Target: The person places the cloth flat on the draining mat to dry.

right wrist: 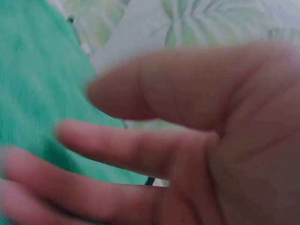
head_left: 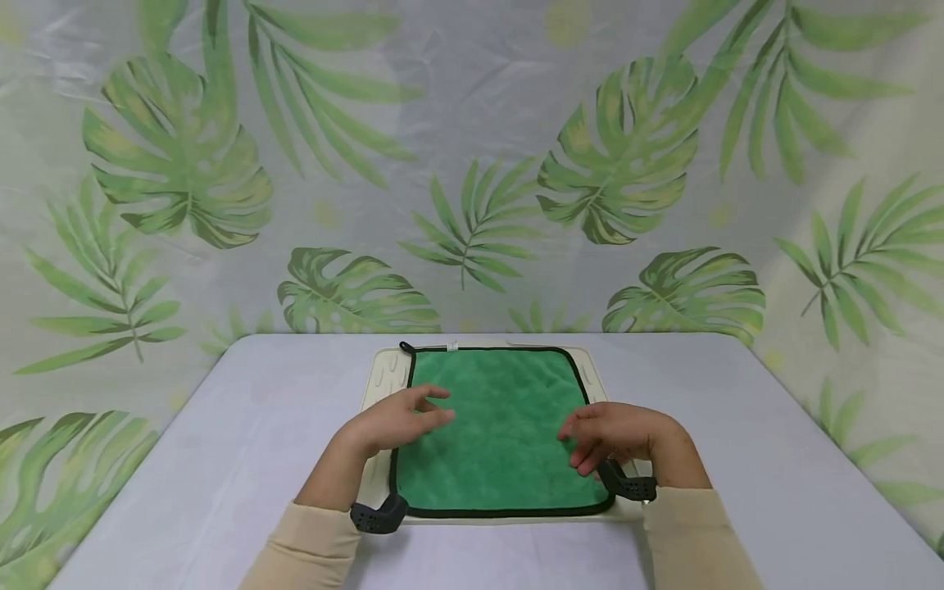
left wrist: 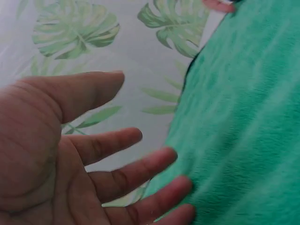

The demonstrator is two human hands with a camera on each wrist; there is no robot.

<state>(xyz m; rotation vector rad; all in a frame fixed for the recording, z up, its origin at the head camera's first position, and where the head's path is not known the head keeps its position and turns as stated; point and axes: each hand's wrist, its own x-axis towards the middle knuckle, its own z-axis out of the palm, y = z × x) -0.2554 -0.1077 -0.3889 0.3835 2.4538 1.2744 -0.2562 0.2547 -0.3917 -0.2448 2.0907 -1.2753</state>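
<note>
A green towel with black edging lies spread flat over a cream board. At its far left corner is a small black loop, and a white tag sticks out of the far edge. My left hand is over the towel's left side, its fingers spread and relaxed in the left wrist view, holding nothing. Over the right side, my right hand has loosely bent fingers with nothing between them. In the right wrist view that hand is blurred. Whether any fingertip touches the cloth, I cannot tell.
Under the board is a table with a pale cover. Behind it and at both sides hangs a leaf-patterned curtain. Each wrist wears a black band, one on the left and one on the right.
</note>
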